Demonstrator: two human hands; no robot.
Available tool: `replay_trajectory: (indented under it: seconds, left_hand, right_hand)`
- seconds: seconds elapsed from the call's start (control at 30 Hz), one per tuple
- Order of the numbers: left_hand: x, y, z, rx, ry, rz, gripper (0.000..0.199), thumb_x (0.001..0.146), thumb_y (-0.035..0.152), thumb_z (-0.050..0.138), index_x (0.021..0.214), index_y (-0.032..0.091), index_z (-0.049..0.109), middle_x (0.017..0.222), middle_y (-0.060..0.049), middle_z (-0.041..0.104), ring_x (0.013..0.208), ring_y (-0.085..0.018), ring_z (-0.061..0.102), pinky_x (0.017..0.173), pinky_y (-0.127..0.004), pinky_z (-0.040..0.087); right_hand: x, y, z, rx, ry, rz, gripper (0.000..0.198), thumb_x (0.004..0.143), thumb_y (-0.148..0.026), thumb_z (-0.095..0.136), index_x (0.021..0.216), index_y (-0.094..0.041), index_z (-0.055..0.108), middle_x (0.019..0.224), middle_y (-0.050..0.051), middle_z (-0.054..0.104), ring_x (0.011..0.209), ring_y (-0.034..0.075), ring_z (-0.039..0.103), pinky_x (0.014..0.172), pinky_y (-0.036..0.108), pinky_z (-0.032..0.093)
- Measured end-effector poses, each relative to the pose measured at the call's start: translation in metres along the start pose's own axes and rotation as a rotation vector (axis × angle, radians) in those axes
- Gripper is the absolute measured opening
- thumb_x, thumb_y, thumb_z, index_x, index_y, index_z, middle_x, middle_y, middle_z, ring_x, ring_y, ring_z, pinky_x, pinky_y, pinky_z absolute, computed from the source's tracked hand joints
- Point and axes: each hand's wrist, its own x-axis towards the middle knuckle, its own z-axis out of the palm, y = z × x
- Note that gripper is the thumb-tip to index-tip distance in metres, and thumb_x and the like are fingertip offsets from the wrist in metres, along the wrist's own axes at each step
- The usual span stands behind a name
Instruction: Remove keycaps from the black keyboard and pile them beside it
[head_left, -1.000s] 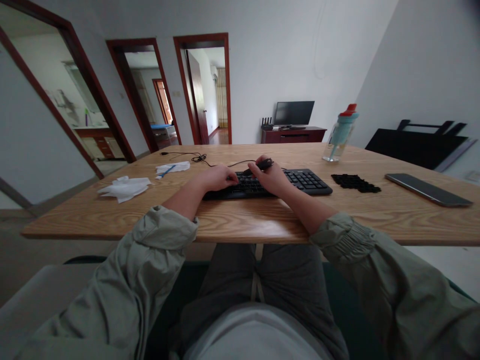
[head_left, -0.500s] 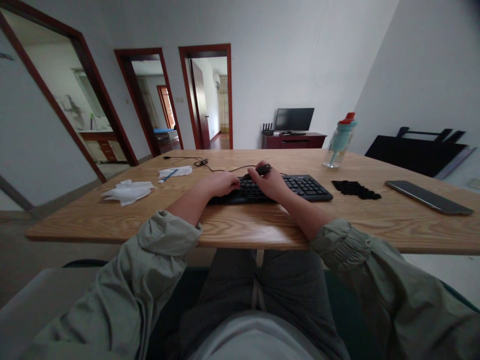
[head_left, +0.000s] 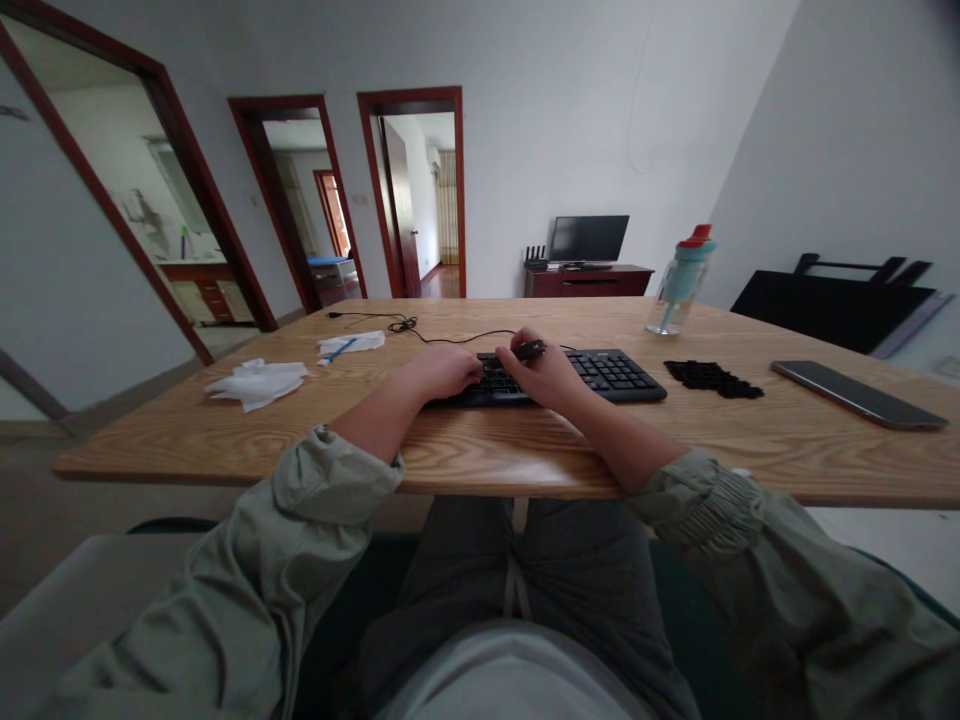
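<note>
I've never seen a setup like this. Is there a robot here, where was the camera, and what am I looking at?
No robot here: these are a person's bare hands, seen through a camera worn on the head, looking forward and down. On the wooden table lie a black keyboard, crumpled white tissue, a thin blue stick, a black cable, small black pieces and a flat dark device; a bottle stands behind. The right hand holds a dark tool above the keyboard. The left hand is at the keyboard's left part; whether it grips anything is hidden.
</note>
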Motion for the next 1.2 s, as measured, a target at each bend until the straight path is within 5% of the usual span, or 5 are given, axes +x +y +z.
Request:
replay_trajectory:
  seconds: [0.6, 1.2]
  left_hand:
    - [0.002, -0.008, 0.015, -0.101, 0.144, -0.027, 0.03, 0.095, 0.032, 0.044, 0.108, 0.025, 0.07, 0.104, -0.005, 0.073, 0.093, -0.02, 0.067, 0.081, -0.029, 0.048]
    - [0.008, -0.01, 0.017, -0.185, 0.085, -0.02, 0.029, 0.092, 0.031, 0.048, 0.104, 0.027, 0.075, 0.099, -0.004, 0.075, 0.093, -0.019, 0.068, 0.085, -0.027, 0.047]
  right_hand:
    - [0.011, 0.014, 0.002, 0.129, 0.067, 0.117, 0.038, 0.086, -0.058, 0.055, 0.08, -0.021, 0.057, 0.066, 0.001, 0.065, 0.068, 0.018, 0.061, 0.07, 0.031, 0.045]
    - [0.012, 0.021, 0.007, 0.131, 0.018, 0.14, 0.035, 0.085, -0.056, 0.055, 0.079, -0.022, 0.054, 0.065, 0.0, 0.063, 0.067, 0.018, 0.059, 0.069, 0.032, 0.044]
